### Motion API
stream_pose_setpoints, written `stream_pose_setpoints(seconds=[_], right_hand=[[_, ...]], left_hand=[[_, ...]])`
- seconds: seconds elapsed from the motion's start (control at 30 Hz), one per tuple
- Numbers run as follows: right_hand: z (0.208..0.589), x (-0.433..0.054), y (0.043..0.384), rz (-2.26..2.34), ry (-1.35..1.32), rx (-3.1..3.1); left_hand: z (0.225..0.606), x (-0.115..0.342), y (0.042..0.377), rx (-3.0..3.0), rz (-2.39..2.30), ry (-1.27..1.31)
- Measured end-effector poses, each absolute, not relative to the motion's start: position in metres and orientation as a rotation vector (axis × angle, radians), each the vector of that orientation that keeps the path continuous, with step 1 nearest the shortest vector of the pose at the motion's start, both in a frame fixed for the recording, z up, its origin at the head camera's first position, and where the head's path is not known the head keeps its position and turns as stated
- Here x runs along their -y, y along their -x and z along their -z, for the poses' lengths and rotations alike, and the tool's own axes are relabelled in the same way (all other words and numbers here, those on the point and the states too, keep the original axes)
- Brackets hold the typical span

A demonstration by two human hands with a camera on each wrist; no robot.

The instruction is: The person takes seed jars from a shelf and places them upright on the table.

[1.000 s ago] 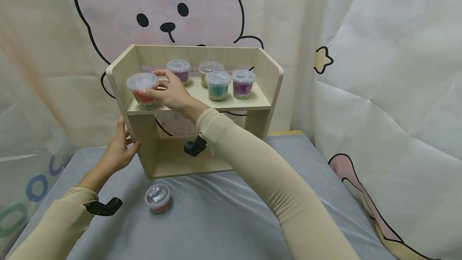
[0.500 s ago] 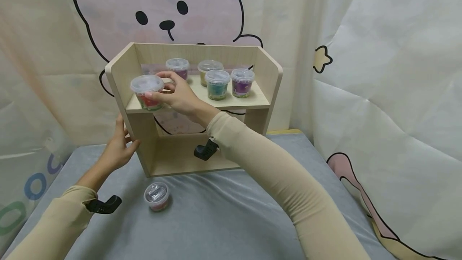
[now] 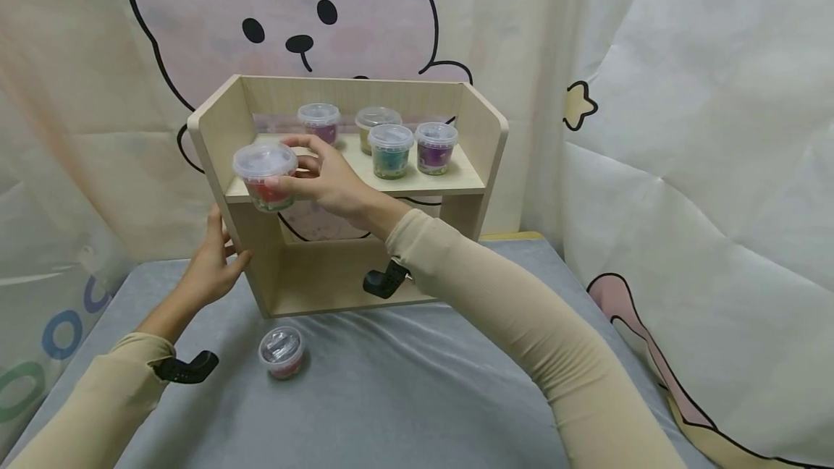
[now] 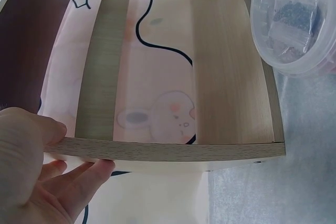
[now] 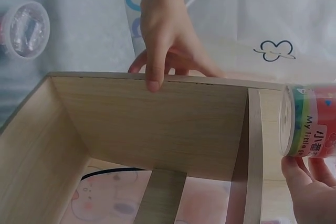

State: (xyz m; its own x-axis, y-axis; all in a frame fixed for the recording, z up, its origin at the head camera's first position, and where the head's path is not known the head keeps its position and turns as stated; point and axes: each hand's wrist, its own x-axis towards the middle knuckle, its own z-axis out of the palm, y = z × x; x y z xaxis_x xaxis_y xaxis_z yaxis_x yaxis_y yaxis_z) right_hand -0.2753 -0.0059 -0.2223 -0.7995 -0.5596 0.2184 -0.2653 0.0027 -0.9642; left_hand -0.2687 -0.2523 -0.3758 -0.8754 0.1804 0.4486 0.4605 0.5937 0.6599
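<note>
My right hand (image 3: 335,179) holds a clear-lidded plastic cup (image 3: 266,176) with a red and green label, in front of the upper level of a small wooden shelf (image 3: 355,93). In the right wrist view the cup's label (image 5: 316,124) shows, with fingertips against its side. My left hand (image 3: 211,270) grips the shelf's left side panel; in the left wrist view the thumb (image 4: 50,129) lies on the inner side and the fingers on the outer. On the cloth before the shelf stands another lidded cup (image 3: 281,353) with a small clear packet under its lid.
Several lidded cups stand on the upper level: a purple one (image 3: 318,125) and a yellowish one (image 3: 371,136) behind, a teal one (image 3: 391,154) and a second purple one (image 3: 436,150) in front. Grey cloth (image 3: 423,396) covers the table; printed curtains (image 3: 704,165) hang around it.
My right hand has drawn the red-labelled cup slightly right and toward me, past the upper level's front edge. The left hand keeps its place on the side panel.
</note>
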Motion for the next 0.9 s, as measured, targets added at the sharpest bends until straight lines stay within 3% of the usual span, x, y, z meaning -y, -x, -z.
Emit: stream_pose_setpoints(seconds=[0.9], right_hand=[[0.252, -0.023, 0.252, 1.806, 0.977, -1.982]], left_hand=[[0.376, 0.253, 0.27, 2.487, 1.184, 0.506]])
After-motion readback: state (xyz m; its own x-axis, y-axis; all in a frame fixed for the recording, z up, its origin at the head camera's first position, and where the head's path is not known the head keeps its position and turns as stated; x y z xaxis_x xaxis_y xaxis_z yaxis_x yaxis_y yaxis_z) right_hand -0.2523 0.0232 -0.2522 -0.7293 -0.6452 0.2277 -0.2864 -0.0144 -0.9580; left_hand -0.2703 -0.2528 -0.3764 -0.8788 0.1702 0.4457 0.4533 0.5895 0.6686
